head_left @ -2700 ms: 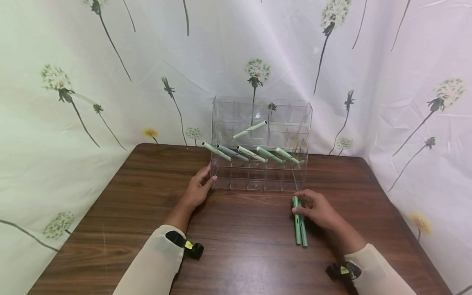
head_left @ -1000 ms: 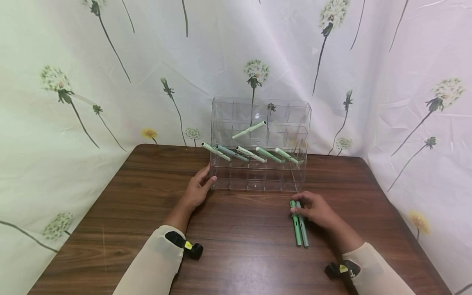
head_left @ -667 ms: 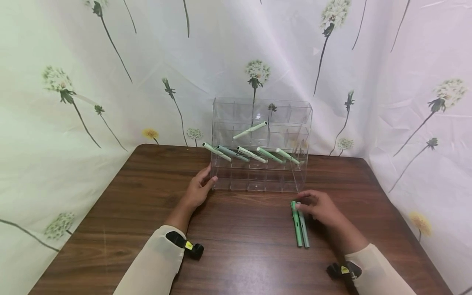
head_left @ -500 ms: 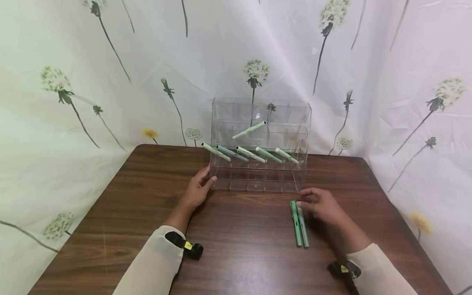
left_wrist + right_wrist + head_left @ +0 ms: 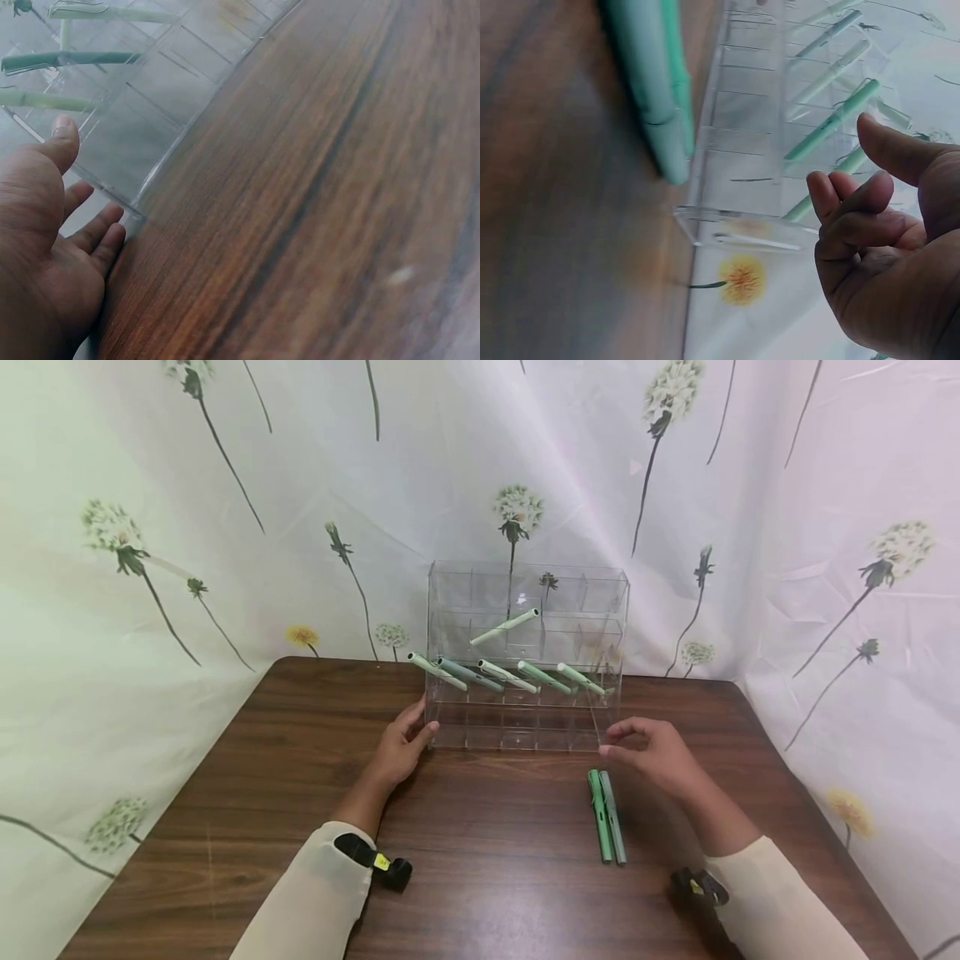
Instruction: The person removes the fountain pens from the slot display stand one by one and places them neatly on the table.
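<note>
Clear-plastic rack (image 5: pixel 480 740) holds six slim greenish pens (image 5: pixel 545 677); pair (image 5: pixel 601 817) likely remains toward brown desk's (image 5: pixel 480 885) right edge; left hand (image 5: pixel 397 750) slack, right hand (image 5: pixel 663 762) half-curled, both empty.

Table (image 5: pixel 480 893): dark brown, wood-grained, across the lower half. Backdrop (image 5: pixel 423 460): pale sheeting, creased at right, filling the upper half and both sides. Printed on it: white dandelions (image 5: pixel 673 392), upper right and left; yellow blossom (image 5: pixel 302 635), left of centre; second yellow blossom (image 5: pixel 850 811), lower right.

Downward head view, close wrist views, rack (image 5: pixel 525 703) seemingly in all
</note>
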The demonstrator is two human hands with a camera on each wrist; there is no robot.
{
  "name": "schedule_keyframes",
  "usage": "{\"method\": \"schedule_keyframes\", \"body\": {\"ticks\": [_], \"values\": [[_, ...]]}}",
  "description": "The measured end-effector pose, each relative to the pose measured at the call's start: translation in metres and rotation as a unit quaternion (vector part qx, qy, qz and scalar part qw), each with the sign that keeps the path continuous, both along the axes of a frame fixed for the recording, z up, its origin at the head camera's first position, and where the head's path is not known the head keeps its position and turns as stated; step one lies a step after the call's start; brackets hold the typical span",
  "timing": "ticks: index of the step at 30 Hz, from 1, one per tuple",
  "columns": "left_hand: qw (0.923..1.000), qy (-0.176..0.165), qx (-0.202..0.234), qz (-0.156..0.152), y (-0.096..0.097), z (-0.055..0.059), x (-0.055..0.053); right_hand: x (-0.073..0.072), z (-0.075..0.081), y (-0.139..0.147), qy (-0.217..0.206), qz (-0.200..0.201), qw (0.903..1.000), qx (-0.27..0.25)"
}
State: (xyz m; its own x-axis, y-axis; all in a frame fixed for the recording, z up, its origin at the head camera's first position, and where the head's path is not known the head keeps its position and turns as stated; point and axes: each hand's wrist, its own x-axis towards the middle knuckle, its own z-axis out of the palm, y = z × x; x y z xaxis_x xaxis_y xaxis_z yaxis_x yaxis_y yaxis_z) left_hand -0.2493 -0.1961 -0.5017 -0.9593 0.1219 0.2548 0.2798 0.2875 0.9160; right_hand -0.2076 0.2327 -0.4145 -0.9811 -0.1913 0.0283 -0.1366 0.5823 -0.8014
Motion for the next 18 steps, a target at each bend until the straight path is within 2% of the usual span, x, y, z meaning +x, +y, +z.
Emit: {"method": "schedule_keyframes", "body": {"ticks": [8, 14, 18], "values": [[1.0, -0.004, -0.001, -0.001, 0.0, 0.0, -0.002, -0.011, 0.03, -0.012, 0.022, -0.003, 0.9998, 0.005], [1.0, -0.001, -0.001, -0.007, 0.0, 0.002, -0.001, -0.022, 0.055, -0.023, 0.038, -0.014, 0.9985, -0.036], [1.0, -0.003, 0.001, -0.005, 0.0, 0.0, -0.002, -0.031, 0.072, -0.032, 0.034, -0.02, 0.9973, -0.061]]}}
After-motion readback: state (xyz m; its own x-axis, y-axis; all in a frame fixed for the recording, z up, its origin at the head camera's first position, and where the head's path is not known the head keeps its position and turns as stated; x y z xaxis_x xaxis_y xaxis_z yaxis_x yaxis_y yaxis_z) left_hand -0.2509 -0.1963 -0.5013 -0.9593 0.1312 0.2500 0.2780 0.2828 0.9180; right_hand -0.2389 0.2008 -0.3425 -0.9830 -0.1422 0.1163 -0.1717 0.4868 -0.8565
